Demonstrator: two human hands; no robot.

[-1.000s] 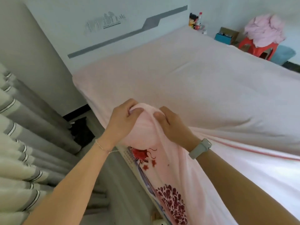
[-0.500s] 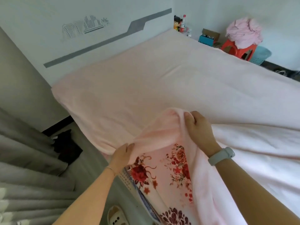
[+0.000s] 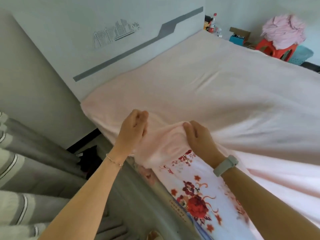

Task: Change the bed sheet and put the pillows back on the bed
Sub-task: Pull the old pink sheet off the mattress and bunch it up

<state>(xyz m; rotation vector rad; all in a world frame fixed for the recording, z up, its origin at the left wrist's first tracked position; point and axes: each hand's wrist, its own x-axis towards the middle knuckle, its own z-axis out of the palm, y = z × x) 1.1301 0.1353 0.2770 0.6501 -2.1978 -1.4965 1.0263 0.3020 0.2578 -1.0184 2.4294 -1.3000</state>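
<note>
A pale pink bed sheet covers most of the bed up to the headboard. Its near side edge is lifted and bunched. My left hand grips that bunched edge with curled fingers. My right hand, a grey watch on its wrist, pinches the same fold just to the right. Below the lifted edge, a floral mattress cover with red flowers is bare along the bed's near side. No pillows are in view.
A white headboard with a grey stripe stands at the back. Grey striped curtains hang at the left. A red stool at the far right carries a pink cloth heap, beside a teal box, a blue basket and bottles.
My left hand has come up from the bed's side edge to the sheet fold beside my right hand. The fold is now pulled up and bunched between both hands.
</note>
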